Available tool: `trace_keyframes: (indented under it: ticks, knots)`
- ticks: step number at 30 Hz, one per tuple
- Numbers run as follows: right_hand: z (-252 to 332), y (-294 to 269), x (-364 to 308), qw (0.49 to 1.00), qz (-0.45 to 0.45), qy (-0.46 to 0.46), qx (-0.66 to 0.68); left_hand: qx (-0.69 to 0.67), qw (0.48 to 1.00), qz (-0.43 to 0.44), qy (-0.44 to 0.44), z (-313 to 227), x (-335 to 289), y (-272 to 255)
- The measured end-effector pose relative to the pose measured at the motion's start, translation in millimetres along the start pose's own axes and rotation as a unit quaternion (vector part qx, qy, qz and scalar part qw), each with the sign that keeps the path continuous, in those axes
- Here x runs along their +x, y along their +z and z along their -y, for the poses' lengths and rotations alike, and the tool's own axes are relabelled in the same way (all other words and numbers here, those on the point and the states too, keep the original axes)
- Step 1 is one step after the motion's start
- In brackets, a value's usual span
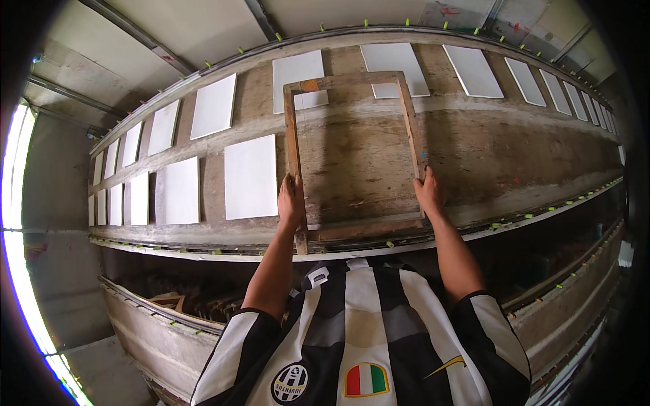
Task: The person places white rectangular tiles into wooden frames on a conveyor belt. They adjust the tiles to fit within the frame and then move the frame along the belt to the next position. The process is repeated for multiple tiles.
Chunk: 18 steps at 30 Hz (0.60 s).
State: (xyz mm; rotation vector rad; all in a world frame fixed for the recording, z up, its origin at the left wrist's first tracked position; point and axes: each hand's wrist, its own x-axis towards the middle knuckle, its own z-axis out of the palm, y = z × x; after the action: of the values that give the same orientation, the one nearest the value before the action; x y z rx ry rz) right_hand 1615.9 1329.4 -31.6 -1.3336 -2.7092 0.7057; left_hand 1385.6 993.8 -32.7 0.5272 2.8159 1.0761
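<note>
A rectangular wooden frame (409, 118) is in front of me over the long brown table, its near end close to the table's near edge. My left hand (290, 201) is closed around its left bar, and my right hand (430, 192) grips the right bar. Through the frame the brown tabletop shows; whether a fine mesh spans it I cannot tell. Its far bar crosses in front of two white rectangular sheets in the far row. Just left of my left hand lies another white sheet (250, 177), flat on the table.
Along the table (514, 152) run two rows of white sheets, the near row only on the left. Small green clips (389, 244) line both table edges. A second long table (162, 338) stands behind me, with wooden frames (168, 300) in the dark space between.
</note>
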Motion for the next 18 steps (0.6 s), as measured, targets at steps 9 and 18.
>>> trace_keyframes:
  ticks: [9, 18]
  knots:
    - [-14.9, -6.2, -3.8, 1.000, 0.014, 0.022, 0.014, -0.028, 0.998, 0.032, -0.039, -16.9, -16.0, 4.9]
    - [-19.4, -20.4, -11.7, 1.000, 0.009, 0.026, -0.007, -0.034, 0.999, 0.016, -0.023, -9.9, -18.2, 25.4]
